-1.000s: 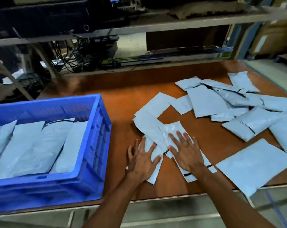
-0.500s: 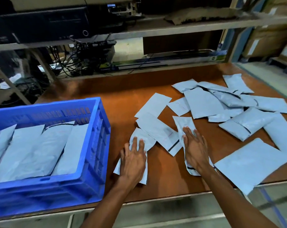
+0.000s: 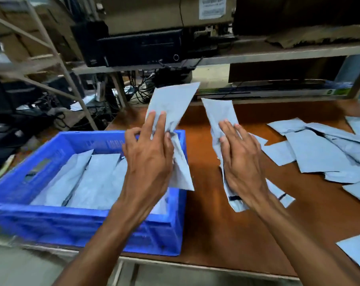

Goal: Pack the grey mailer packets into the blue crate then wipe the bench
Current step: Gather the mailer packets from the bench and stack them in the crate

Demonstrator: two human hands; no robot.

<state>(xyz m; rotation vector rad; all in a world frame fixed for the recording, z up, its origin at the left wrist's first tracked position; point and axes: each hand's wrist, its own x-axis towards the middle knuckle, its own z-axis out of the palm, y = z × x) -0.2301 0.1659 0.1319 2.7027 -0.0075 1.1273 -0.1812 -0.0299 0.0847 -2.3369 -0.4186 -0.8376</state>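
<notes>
My left hand [image 3: 149, 159] grips a grey mailer packet [image 3: 173, 104] and holds it upright over the right end of the blue crate [image 3: 76, 226]. My right hand [image 3: 243, 162] grips a second grey packet [image 3: 220, 112], lifted above the brown bench [image 3: 216, 234] just right of the crate. Several grey packets [image 3: 88, 178] lie flat inside the crate. A spread of loose packets [image 3: 323, 153] covers the bench at the right.
A metal shelf [image 3: 278, 54] with black equipment and cardboard boxes runs along the back. Cables and a slanted metal frame [image 3: 57, 58] stand at the back left. One more packet [image 3: 358, 252] lies by the bench's front right edge.
Both hands have lifted a packet each off the bench and carried them left, the left one over the crate. The view has swung left and closer.
</notes>
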